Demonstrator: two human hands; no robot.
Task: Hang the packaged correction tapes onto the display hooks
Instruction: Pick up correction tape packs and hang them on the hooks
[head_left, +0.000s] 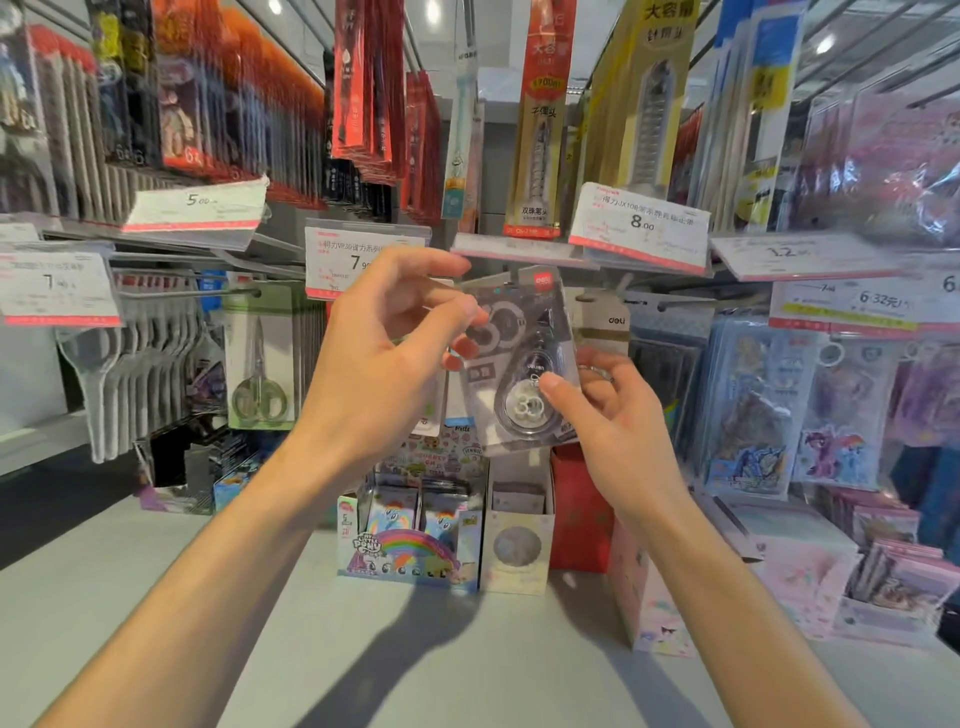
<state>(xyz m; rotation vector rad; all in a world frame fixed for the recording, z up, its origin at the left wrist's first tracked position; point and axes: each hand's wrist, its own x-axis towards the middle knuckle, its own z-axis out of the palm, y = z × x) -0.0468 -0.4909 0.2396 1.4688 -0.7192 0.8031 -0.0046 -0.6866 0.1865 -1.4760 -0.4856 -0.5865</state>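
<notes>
Clear-packed correction tape (522, 364), upright, top toward hooks, both hands

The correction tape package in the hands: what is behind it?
Behind the correction tape package hangs a deli-branded pack, partly visible to its right. The hook itself is covered.

Retail shop, stationery aisle. Peg hooks (187, 294) left of the held pack carry rows of carded goods, incl. packaged scissors (260, 364). Price tags (641, 222) clipped above the grip: 8.00, 7.x, 5.00, Chinese product text. Hanging pen packs (540, 119) higher up. Below the grip, a shelf (260, 623) with cartoon-print display boxes (410, 540); right of it, character sticker packs (831, 415)
</notes>
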